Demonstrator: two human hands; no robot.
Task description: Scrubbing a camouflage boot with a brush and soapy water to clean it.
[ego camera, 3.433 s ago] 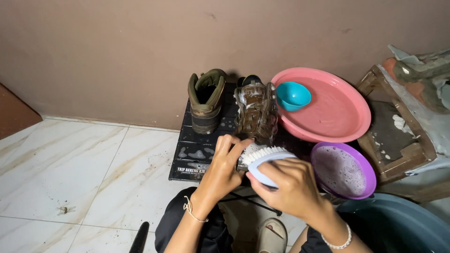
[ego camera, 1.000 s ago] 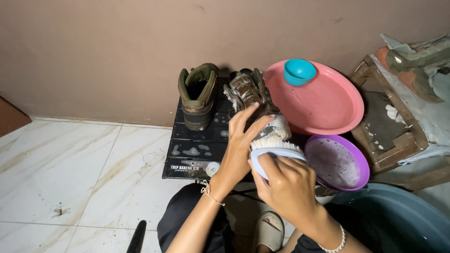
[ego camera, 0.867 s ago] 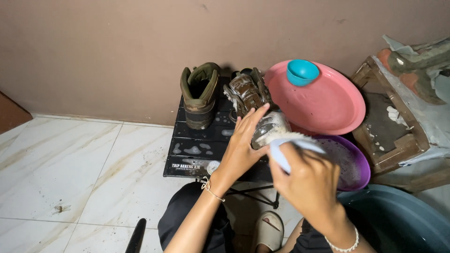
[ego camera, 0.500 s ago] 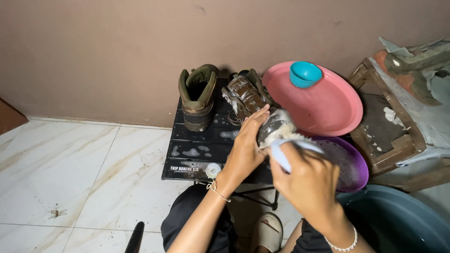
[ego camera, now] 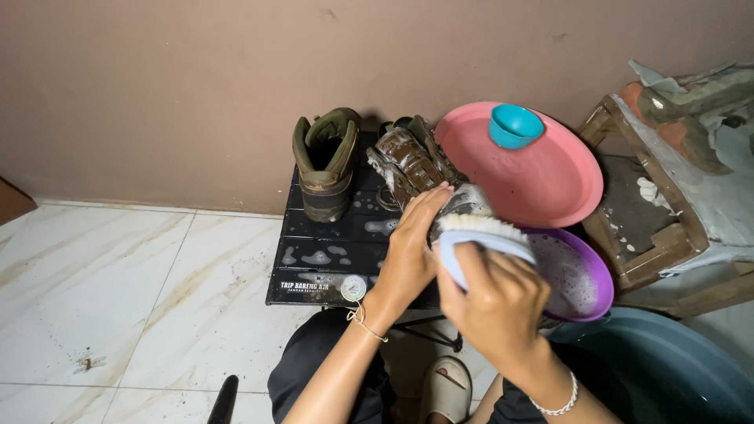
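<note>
Two hands over the black table's (ego camera: 330, 255) right edge: left hand (ego camera: 412, 251) clasps soapy boot (ego camera: 416, 165), right hand (ego camera: 495, 294) grips brush (ego camera: 479, 235) on it; suds fill purple bowl (ego camera: 577, 279), teal cup (ego camera: 514, 126) in pink basin (ego camera: 542, 177).

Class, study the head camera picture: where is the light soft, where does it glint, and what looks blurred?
Head view: light is soft and even on the wall; wet glints show on the soapy boot and black stand; the right hand with the brush is slightly soft; the left hand looks sharper.

Single head cam (no 2nd view), looking steeply down and fwd, close over hands, wall ahead
</note>
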